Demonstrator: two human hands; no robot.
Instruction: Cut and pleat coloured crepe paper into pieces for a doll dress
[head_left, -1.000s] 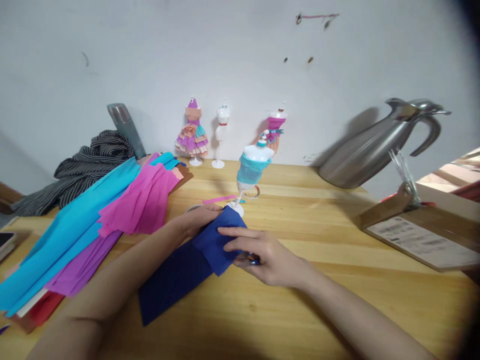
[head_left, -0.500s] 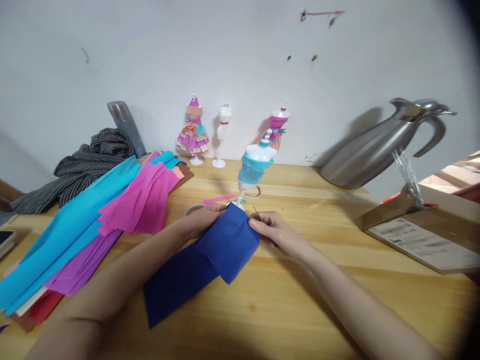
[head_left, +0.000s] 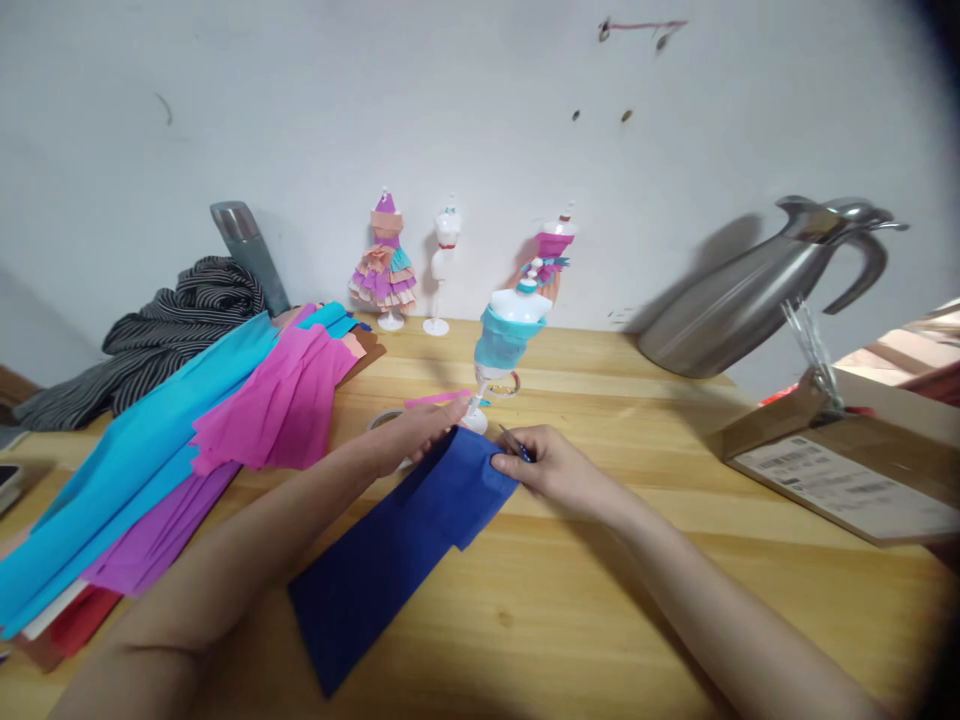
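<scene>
Flattened since half a second ago, the dark blue paper strip [head_left: 409,535] now lies on the wooden table [head_left: 600,600], its far end folded back over itself. Left hand [head_left: 409,437] presses that far edge with flat, unclenched fingers; right hand [head_left: 551,468] pinches the adjacent corner, also holding small scissors [head_left: 516,445] (blades barely visible). Keep edges aligned before creasing. Beyond the grip stands a small mannequin [head_left: 504,345].
</scene>
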